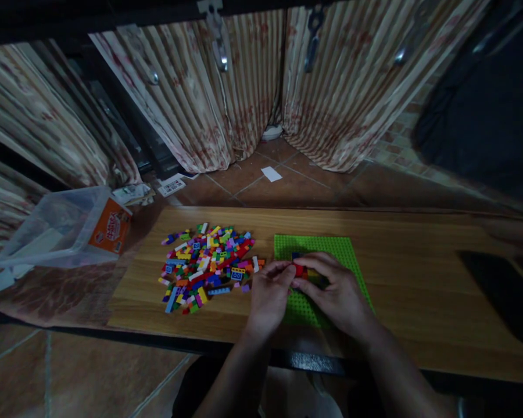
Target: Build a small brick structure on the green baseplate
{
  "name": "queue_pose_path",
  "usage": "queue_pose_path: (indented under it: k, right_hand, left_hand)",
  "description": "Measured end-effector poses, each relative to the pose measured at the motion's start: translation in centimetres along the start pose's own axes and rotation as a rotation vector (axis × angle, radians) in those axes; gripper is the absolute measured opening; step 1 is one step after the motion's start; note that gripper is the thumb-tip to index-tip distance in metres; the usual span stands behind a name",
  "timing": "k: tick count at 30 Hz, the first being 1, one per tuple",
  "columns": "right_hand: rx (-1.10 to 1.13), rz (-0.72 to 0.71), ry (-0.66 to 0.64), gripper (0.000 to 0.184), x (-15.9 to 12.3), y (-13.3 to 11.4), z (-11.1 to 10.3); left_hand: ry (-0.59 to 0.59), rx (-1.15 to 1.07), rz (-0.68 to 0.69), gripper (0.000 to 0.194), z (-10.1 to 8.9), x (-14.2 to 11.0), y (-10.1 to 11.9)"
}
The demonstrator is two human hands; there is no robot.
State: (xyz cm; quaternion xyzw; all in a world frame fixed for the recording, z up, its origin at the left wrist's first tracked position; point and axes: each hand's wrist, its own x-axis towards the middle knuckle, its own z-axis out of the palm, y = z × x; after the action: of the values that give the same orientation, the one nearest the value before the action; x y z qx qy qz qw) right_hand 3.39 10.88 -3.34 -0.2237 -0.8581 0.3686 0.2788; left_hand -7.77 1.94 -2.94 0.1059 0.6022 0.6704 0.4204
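A green baseplate lies on the wooden table. Both hands meet over its middle. My left hand pinches a small red brick at its fingertips, right at a low cluster of coloured bricks standing on the plate. My right hand curls over that cluster, fingers bent around it, and hides most of it. A heap of loose coloured bricks spreads on the table just left of the plate, a short way from my left hand.
A clear plastic tub with an orange label sits off the table's left end. A dark flat object lies at the table's right. Striped curtains hang behind, over a tiled floor with a paper scrap.
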Motion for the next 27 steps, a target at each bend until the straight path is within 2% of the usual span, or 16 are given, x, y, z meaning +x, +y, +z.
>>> queue_pose_path:
  k: [5,10,15,22,27]
  right_hand:
    - [-0.094,0.011,0.002,0.022,-0.1,0.8,-1.0]
    - [-0.172,0.113,0.050,0.024,-0.2,2.7,-3.0]
    - [-0.204,0.170,0.075,0.026,-0.6,4.1,-4.2]
    - [-0.169,0.150,-0.023,0.018,-0.7,4.0,-3.6]
    - [-0.163,0.178,-0.006,0.017,-0.8,4.4,-2.8]
  left_hand:
    - [-0.020,0.070,-0.019,0.014,0.5,-0.2,-0.1]
    - [0.016,0.177,-0.023,0.012,0.4,-0.2,-0.1]
    - [-0.011,0.207,0.005,0.014,0.2,0.2,-0.4]
    - [-0.072,0.384,0.087,0.016,0.4,0.3,-1.1]
    - [-0.111,0.460,0.123,0.018,0.3,0.2,-1.5]
